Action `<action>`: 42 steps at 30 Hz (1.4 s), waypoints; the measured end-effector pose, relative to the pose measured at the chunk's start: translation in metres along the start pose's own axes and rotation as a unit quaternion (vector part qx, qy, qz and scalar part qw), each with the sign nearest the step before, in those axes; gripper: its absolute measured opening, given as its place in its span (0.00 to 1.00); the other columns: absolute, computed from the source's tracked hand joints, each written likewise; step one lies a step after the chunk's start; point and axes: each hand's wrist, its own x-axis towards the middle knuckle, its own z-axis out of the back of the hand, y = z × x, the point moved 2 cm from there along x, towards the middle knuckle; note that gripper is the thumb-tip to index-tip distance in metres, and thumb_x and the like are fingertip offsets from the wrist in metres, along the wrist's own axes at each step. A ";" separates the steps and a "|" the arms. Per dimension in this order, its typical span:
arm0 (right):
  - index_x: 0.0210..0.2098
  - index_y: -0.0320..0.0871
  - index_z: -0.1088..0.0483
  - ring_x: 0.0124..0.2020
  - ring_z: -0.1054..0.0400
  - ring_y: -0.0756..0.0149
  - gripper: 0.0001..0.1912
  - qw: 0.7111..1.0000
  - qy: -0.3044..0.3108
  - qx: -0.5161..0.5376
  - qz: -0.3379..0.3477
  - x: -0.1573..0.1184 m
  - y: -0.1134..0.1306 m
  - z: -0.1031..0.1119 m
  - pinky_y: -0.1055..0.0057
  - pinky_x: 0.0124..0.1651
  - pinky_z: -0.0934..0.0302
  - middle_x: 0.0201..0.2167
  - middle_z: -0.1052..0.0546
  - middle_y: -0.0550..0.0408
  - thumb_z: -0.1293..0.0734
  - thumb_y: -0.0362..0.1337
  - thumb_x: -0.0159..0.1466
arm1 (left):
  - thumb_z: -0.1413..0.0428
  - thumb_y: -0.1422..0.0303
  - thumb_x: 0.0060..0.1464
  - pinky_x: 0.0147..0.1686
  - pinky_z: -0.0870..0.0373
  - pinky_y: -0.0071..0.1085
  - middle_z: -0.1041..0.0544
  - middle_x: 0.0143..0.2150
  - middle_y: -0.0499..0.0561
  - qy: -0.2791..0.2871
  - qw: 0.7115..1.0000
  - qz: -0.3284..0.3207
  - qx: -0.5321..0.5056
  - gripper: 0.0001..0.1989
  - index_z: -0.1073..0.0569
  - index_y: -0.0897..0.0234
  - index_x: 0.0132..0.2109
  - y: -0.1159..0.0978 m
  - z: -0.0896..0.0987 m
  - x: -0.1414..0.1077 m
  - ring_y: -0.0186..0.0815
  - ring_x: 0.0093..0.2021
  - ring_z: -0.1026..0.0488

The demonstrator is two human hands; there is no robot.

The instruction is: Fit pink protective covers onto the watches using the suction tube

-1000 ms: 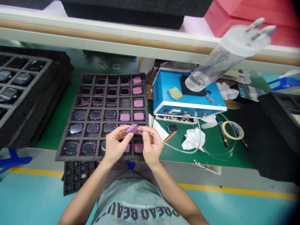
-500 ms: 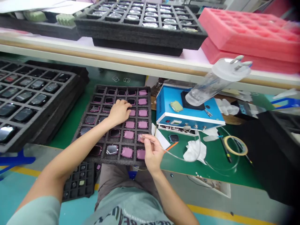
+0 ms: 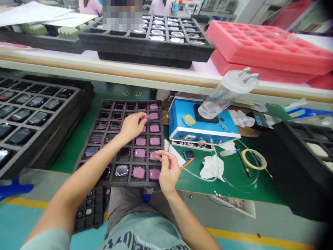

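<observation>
A black foam tray [image 3: 117, 180] holds rows of watch pieces, some showing dark faces and some plain purple. My left hand [image 3: 132, 127] reaches over its upper right part. Its thumb and fingertips are closed on a small purple watch case [image 3: 147, 117], mostly covered by the fingers. Over the right column, my right hand [image 3: 168, 171] pinches the end of a thin clear tube [image 3: 188, 170]. The tube's tip is just above a purple watch case [image 3: 153, 156]; whether they touch I cannot tell.
A blue machine [image 3: 205, 133] with the tube at its front stands right of the tray, under a clear canister [image 3: 221, 95]. Crumpled tissue [image 3: 212, 166], a dark watch [image 3: 188, 154] and a tape roll [image 3: 253, 159] lie nearby. Stacked black trays [image 3: 59, 114] flank the left; a shelf [image 3: 130, 74] crosses above.
My left hand has shifted slightly right, toward the right column, and now pinches a purple case. My right hand stays by the same column with the tube. The whole view has tilted up somewhat.
</observation>
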 end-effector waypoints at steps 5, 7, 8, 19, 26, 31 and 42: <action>0.44 0.45 0.24 0.51 0.22 0.60 0.09 0.999 -0.022 0.003 0.048 0.000 0.002 0.002 0.57 0.52 0.21 0.47 0.21 0.47 0.36 0.40 0.74 | 0.36 0.62 0.56 0.38 0.20 0.34 0.14 0.39 0.55 -0.035 0.932 0.116 -0.342 0.14 0.17 0.64 0.46 -0.034 -0.019 -0.108 0.41 0.35 0.17; 0.45 0.45 0.23 0.51 0.23 0.59 0.09 0.998 -0.006 -0.009 0.061 0.000 0.002 0.002 0.56 0.54 0.23 0.46 0.21 0.48 0.36 0.39 0.74 | 0.34 0.60 0.54 0.39 0.19 0.33 0.14 0.39 0.55 -0.053 0.898 0.168 -0.403 0.15 0.18 0.65 0.46 -0.040 -0.030 -0.133 0.39 0.36 0.17; 0.45 0.46 0.23 0.50 0.23 0.59 0.09 0.998 0.002 -0.012 0.065 0.000 0.002 0.003 0.54 0.54 0.23 0.46 0.21 0.48 0.36 0.39 0.74 | 0.33 0.60 0.54 0.41 0.19 0.33 0.14 0.40 0.56 -0.062 0.880 0.189 -0.431 0.16 0.19 0.65 0.46 -0.042 -0.034 -0.140 0.39 0.38 0.17; 0.45 0.47 0.25 0.51 0.21 0.60 0.07 0.998 0.027 0.012 0.050 -0.002 0.002 0.002 0.55 0.56 0.23 0.46 0.19 0.50 0.36 0.38 0.74 | 0.29 0.62 0.51 0.51 0.18 0.36 0.14 0.46 0.59 -0.121 0.840 0.199 -0.490 0.18 0.17 0.66 0.47 -0.041 -0.043 -0.141 0.43 0.46 0.15; 0.46 0.46 0.24 0.52 0.20 0.58 0.08 0.998 0.026 0.001 0.063 -0.001 0.001 0.004 0.56 0.56 0.22 0.46 0.18 0.49 0.35 0.38 0.74 | 0.27 0.63 0.47 0.47 0.16 0.35 0.13 0.44 0.58 -0.150 0.839 0.209 -0.479 0.19 0.14 0.65 0.46 -0.043 -0.044 -0.145 0.43 0.43 0.14; 0.47 0.46 0.24 0.51 0.20 0.58 0.08 0.998 0.023 0.010 0.056 -0.002 -0.001 0.004 0.55 0.56 0.22 0.46 0.18 0.49 0.35 0.37 0.74 | 0.28 0.63 0.48 0.46 0.16 0.33 0.13 0.43 0.56 -0.159 0.848 0.207 -0.461 0.18 0.14 0.64 0.46 -0.043 -0.045 -0.146 0.41 0.41 0.14; 0.46 0.47 0.23 0.51 0.20 0.58 0.08 0.998 0.024 0.017 0.056 -0.001 0.000 0.003 0.55 0.56 0.22 0.46 0.19 0.49 0.35 0.37 0.74 | 0.28 0.67 0.50 0.45 0.17 0.28 0.13 0.43 0.54 -0.166 0.850 0.189 -0.462 0.16 0.14 0.63 0.47 -0.042 -0.047 -0.148 0.38 0.40 0.14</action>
